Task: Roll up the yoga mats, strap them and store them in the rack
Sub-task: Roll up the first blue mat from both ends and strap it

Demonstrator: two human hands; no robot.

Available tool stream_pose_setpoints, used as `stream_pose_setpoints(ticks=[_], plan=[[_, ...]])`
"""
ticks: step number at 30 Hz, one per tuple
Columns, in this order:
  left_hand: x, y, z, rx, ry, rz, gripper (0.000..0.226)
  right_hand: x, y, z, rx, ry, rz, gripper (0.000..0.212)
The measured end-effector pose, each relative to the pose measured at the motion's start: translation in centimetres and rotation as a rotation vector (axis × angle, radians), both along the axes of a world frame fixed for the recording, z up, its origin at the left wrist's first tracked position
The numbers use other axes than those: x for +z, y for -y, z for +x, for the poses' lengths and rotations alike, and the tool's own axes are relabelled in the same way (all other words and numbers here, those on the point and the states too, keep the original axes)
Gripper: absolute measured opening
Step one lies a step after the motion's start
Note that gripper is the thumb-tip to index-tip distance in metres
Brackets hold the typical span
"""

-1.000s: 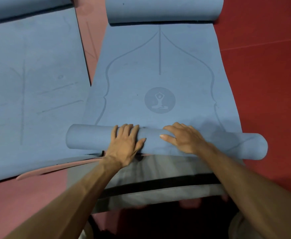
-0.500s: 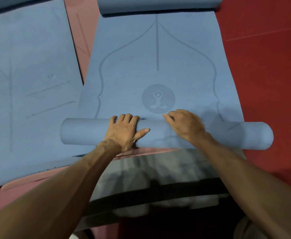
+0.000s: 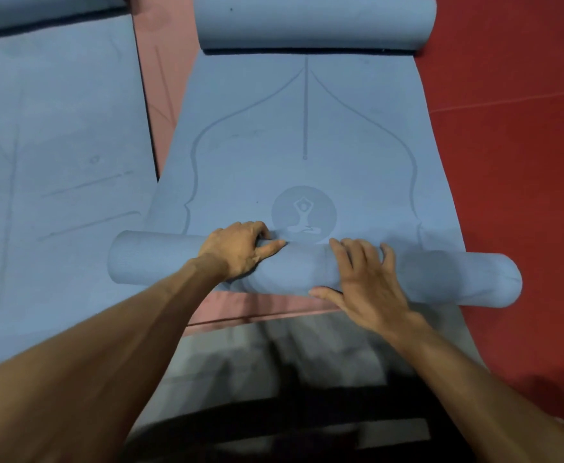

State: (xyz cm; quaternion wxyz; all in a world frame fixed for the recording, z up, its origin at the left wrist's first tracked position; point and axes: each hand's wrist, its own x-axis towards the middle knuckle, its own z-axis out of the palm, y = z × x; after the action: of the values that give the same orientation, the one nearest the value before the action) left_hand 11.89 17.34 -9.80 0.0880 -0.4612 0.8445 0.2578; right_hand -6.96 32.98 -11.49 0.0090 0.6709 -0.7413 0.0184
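Fingers [image 3: 257,230] of left hand [image 3: 237,248] curled over matte blue roll [image 3: 153,259], right hand [image 3: 371,285] pressed flat on it with fingers spread, yoga mat [image 3: 357,155] part-rolled on red floor [image 3: 508,145], round seated-figure emblem [image 3: 304,208] printed beyond, far end [image 3: 314,21] curled into cylinder, second mat [image 3: 56,145] laid flat alongside.

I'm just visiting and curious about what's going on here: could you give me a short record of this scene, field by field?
Activity: a person rolling up a blue yoga mat
Roll: lies across the mat, its far edge at the round emblem
Left hand: fingers curled over the roll's far side
Right hand: fingers spread, pressing on the roll
Far end: another rolled blue piece
Left side: a second blue mat lying flat
Floor: red
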Motion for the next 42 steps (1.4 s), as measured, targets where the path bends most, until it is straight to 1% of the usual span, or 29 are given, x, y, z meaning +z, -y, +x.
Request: stream_pose_setpoints(ticks=[3, 5, 6, 8, 10, 11, 13, 15, 18, 21, 23, 27, 31, 34, 37, 38, 42], plan=[[0.0, -0.5, -0.4, 0.005, 0.022, -0.104, 0.049, 0.1, 0.6, -0.3, -0.001, -0.012, 0.028, 0.112], [0.0, -1.0, -0.7, -0.029, 0.049, -0.202, 0.047, 0.1, 1.1, -0.5, -0.011, -0.015, 0.085, 0.126], [0.0, -1.3, -0.8, -0.051, 0.060, -0.235, 0.047, 0.0, 1.3, -0.6, -0.018, -0.009, 0.127, 0.129], [0.3, -1.5, -0.6, -0.127, 0.103, -0.263, 0.045, 0.4, 1.7, -0.7, -0.025, -0.008, 0.215, 0.126], [0.4, -1.7, -0.2, -0.178, 0.131, -0.271, 0.043, 0.8, 2.2, -1.1, -0.023, -0.006, 0.262, 0.114], [0.5, -1.9, 0.1, -0.177, 0.152, -0.290, 0.047, 1.0, 2.5, -1.4, -0.019, 0.000, 0.257, 0.107], [0.7, -2.9, 0.4, -0.146, 0.222, -0.356, 0.064, 1.7, 3.2, -1.7, -0.011, 0.015, 0.263, 0.097], [0.8, -4.1, 0.6, -0.098, 0.230, -0.390, 0.076, 2.3, 3.6, -1.9, -0.015, 0.050, 0.288, 0.092], [1.3, -5.1, 1.4, -0.092, 0.183, -0.367, 0.092, 3.0, 2.8, -1.8, -0.026, 0.119, 0.343, 0.092], [1.5, -6.8, 3.2, -0.175, 0.169, -0.346, 0.095, 3.5, 1.3, -1.3, -0.027, 0.175, 0.398, 0.094], [1.8, -8.3, 4.5, -0.187, 0.153, -0.340, 0.098, 4.0, 0.5, -1.0, -0.027, 0.206, 0.418, 0.091], [2.4, -10.8, 6.3, -0.193, 0.176, -0.306, 0.115, 4.7, -1.0, 0.0, -0.019, 0.268, 0.492, 0.091], [3.2, -12.1, 7.4, -0.219, 0.180, -0.237, 0.115, 5.0, -2.5, 0.9, -0.012, 0.351, 0.581, 0.091], [3.9, -12.9, 7.6, -0.213, 0.178, -0.222, 0.103, 5.3, -3.2, 1.2, -0.022, 0.426, 0.645, 0.091], [3.6, -13.3, 7.7, -0.240, 0.218, -0.192, 0.088, 4.6, -3.7, 1.4, -0.026, 0.448, 0.685, 0.091], [3.2, -13.4, 7.8, -0.243, 0.224, -0.180, 0.088, 4.2, -3.9, 1.5, -0.028, 0.441, 0.694, 0.092], [1.4, -13.5, 8.0, -0.235, 0.221, -0.204, 0.107, 2.9, -4.3, 2.0, -0.027, 0.381, 0.676, 0.094]])
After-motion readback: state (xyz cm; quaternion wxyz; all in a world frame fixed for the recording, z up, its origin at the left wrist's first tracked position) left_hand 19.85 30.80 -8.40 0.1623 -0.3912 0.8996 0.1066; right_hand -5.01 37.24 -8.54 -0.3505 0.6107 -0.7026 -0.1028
